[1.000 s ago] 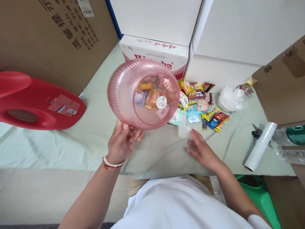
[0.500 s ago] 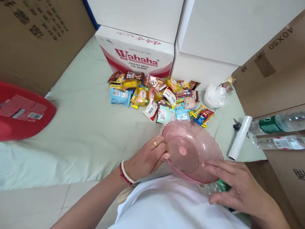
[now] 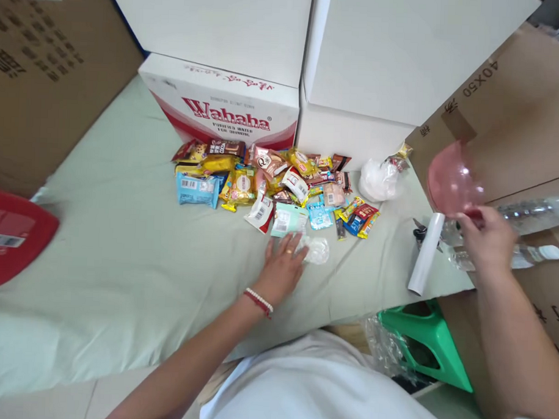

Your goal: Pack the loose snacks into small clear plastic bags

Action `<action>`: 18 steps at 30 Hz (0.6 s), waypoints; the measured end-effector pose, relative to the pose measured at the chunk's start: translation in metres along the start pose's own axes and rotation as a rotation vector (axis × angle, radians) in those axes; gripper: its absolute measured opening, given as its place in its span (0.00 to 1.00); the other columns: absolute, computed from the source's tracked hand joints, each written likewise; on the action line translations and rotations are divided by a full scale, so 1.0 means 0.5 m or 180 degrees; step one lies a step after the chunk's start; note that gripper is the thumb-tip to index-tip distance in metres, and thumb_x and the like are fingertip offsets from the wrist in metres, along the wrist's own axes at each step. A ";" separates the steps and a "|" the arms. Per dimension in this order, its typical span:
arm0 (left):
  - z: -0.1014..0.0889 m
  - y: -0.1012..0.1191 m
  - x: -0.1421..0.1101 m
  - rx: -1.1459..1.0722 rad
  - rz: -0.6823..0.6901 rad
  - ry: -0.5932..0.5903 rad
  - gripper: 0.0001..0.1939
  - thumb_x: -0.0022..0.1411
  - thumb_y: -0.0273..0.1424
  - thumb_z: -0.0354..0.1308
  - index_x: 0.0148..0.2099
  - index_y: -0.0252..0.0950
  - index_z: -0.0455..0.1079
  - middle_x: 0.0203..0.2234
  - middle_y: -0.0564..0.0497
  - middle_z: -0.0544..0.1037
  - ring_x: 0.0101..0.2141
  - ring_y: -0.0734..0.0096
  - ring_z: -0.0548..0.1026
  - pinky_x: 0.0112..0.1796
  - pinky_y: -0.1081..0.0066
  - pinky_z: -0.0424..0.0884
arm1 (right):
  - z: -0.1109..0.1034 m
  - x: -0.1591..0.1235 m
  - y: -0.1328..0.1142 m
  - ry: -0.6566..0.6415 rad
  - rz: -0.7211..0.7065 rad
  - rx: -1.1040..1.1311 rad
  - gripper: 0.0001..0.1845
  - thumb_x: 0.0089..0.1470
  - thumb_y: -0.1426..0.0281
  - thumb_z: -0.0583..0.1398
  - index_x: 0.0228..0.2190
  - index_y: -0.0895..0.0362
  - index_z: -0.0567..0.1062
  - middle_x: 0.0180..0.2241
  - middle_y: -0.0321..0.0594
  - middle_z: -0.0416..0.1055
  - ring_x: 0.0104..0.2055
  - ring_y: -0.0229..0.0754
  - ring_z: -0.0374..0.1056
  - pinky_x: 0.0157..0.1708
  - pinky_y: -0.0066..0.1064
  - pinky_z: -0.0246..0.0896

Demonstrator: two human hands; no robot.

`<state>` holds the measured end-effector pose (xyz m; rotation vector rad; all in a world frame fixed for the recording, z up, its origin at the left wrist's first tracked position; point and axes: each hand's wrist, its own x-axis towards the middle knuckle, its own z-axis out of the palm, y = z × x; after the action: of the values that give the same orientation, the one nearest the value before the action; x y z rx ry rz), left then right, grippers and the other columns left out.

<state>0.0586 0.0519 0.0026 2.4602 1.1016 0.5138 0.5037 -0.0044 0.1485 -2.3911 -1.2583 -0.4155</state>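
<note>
My right hand (image 3: 488,236) is closed on the edge of a pink translucent plastic bowl (image 3: 452,179), held tilted at the right above the table's far right corner. My left hand (image 3: 283,266) reaches over the cloth with its fingers spread. Its fingertips are at a pale green snack packet (image 3: 290,220) and a small clear plastic wrapper (image 3: 316,250); whether they press on either is hard to tell. Beyond lies a heap of wrapped snacks, among them a blue packet (image 3: 197,189), a yellow packet (image 3: 242,185) and a red-and-white packet (image 3: 260,212).
A Wahaba carton (image 3: 228,113) and white boxes stand behind the snacks. Right of them are a white plastic bag (image 3: 379,179), a white roll (image 3: 426,254) and clear bottles (image 3: 536,213). A red container (image 3: 17,240) sits left. Below the table edge is a green stool (image 3: 433,343).
The bowl has gone from in front of me to the far right in my right hand. My left hand has let go of it and moved forward to the snacks.
</note>
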 end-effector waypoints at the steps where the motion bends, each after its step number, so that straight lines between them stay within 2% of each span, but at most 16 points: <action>1: 0.014 -0.013 -0.014 0.0061 -0.0038 -0.0121 0.19 0.69 0.27 0.54 0.60 0.39 0.71 0.67 0.37 0.67 0.68 0.44 0.62 0.65 0.33 0.52 | 0.034 0.044 0.003 -0.0125 0.0165 -0.0070 0.13 0.58 0.67 0.66 0.41 0.63 0.80 0.36 0.48 0.77 0.32 0.39 0.66 0.38 0.31 0.57; 4: 0.032 -0.038 -0.059 0.0038 0.0041 -0.0112 0.16 0.69 0.26 0.53 0.56 0.39 0.74 0.63 0.39 0.70 0.65 0.50 0.65 0.65 0.40 0.58 | 0.135 0.131 -0.007 -0.0592 0.0347 -0.0442 0.11 0.58 0.68 0.66 0.39 0.65 0.81 0.35 0.50 0.77 0.31 0.37 0.61 0.38 0.34 0.53; 7: 0.026 -0.045 -0.097 -0.0079 0.0065 0.0112 0.14 0.68 0.25 0.53 0.51 0.39 0.75 0.61 0.41 0.72 0.63 0.52 0.68 0.64 0.43 0.63 | 0.222 0.163 -0.031 -0.0856 0.0312 -0.0647 0.13 0.57 0.69 0.66 0.39 0.68 0.81 0.35 0.54 0.77 0.32 0.37 0.60 0.37 0.37 0.50; 9: 0.021 -0.046 -0.116 -0.0147 -0.0015 0.0285 0.16 0.69 0.26 0.53 0.56 0.40 0.73 0.61 0.40 0.71 0.63 0.52 0.68 0.63 0.44 0.66 | 0.270 0.177 -0.049 -0.0914 0.0296 -0.0677 0.13 0.56 0.73 0.66 0.41 0.70 0.81 0.36 0.57 0.77 0.33 0.38 0.62 0.36 0.39 0.48; 13: 0.016 -0.046 -0.145 -0.0179 -0.0318 0.0566 0.28 0.70 0.30 0.55 0.70 0.42 0.57 0.67 0.37 0.63 0.64 0.51 0.67 0.60 0.48 0.72 | 0.347 0.222 -0.082 -0.0963 0.0183 -0.0635 0.12 0.53 0.77 0.65 0.40 0.71 0.81 0.38 0.57 0.77 0.35 0.37 0.64 0.36 0.39 0.47; 18: 0.004 -0.041 -0.152 -0.0216 -0.0667 0.0689 0.32 0.70 0.33 0.56 0.72 0.42 0.52 0.68 0.36 0.61 0.65 0.49 0.66 0.59 0.48 0.72 | 0.402 0.282 -0.106 -0.0801 0.0067 -0.0472 0.12 0.51 0.75 0.66 0.36 0.73 0.81 0.33 0.51 0.77 0.31 0.34 0.62 0.33 0.37 0.48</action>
<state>-0.0006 0.0062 -0.0218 2.2369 1.3843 0.7507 0.5517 0.2196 0.0456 -2.6459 -1.3483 -0.2121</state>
